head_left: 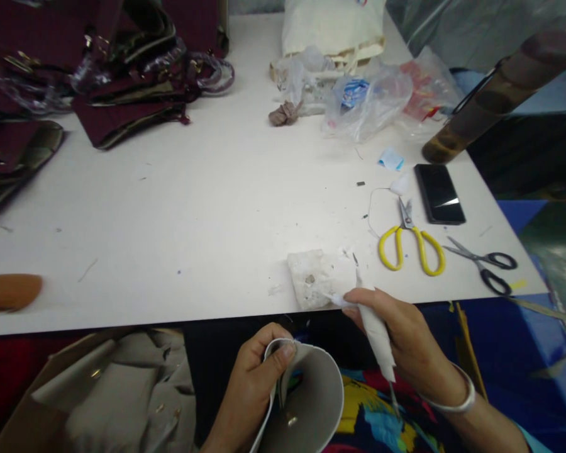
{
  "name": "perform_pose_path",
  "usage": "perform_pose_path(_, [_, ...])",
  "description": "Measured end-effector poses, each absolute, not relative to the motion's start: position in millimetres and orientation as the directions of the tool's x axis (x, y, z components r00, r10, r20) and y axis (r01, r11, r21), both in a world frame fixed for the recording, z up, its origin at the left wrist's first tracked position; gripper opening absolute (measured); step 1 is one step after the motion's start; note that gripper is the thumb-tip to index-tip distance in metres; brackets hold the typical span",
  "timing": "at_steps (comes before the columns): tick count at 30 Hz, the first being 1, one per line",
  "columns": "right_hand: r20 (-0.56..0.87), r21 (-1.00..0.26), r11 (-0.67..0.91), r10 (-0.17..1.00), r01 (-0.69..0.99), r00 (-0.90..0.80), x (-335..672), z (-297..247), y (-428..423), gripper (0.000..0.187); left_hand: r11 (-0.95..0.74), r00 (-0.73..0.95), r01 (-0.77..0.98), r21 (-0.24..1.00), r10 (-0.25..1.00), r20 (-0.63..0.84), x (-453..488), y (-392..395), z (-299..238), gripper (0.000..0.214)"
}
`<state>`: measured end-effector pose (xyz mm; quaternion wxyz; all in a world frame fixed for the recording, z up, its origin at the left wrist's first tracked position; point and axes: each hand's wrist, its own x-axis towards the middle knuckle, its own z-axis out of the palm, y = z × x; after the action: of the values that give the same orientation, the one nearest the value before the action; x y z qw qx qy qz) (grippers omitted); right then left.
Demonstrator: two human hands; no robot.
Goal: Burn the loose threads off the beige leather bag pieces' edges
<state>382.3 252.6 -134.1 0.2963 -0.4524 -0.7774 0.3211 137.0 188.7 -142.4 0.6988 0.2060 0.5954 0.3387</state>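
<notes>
My left hand is closed on the edge of a curled grey bag piece, thumb over its rim. A small gold-coloured fitting shows on the piece's inner side. My right hand grips a thin tool with a white-wrapped handle; a slim metal end sticks out below. From between the fingers a whitish tip reaches to a stained white pad at the table's front edge. Whether that tip belongs to the same tool, I cannot tell.
Yellow-handled scissors, black-handled scissors and a phone lie right of the pad. A dark bottle and plastic bags are behind. Maroon bags fill the back left. A box of grey pieces stands below the table.
</notes>
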Motion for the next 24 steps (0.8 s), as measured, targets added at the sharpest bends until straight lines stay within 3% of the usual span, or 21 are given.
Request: perform_pose_path(24, [0.125,-0.721,0.414,0.867,0.556,-0.483,375.0,-121.8,263.7,0.018,0.687,0.087,-0.331,0.646,0.705,-0.704,127.6,186.1,-147.5,0.041])
